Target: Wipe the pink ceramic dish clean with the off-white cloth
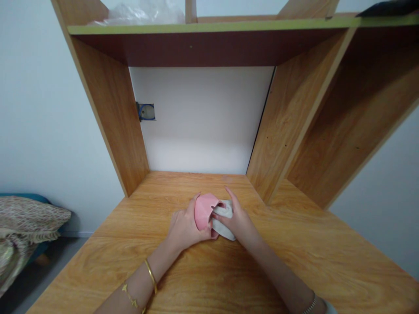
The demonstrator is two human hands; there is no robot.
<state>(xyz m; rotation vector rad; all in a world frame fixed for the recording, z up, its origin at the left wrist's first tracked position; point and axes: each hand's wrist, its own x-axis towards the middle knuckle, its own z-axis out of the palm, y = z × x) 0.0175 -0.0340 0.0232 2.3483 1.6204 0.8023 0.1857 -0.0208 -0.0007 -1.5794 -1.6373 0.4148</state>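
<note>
A glossy pink bowl [204, 211] with a wavy, notched rim is tipped on its side just above the desk, its mouth turned to the right. My left hand [186, 224] is closed round its left and lower side, with the thumb near the lower rim. A white cloth [224, 213] is bunched in my right hand [238, 216], partly inside the bowl's mouth. The right fingers press the cloth at the rim, and some fingertips are hidden in its folds. The bowl's inside is mostly out of sight.
Wooden desk [209, 279] lies under both hands. Upright side panels [111, 109] flank a white back panel with an uncovered socket box [147, 112]. A green-edged shelf [209, 28] overhead carries clear plastic wrap [147, 13]. A patterned cloth [32, 216] drapes over furniture at left.
</note>
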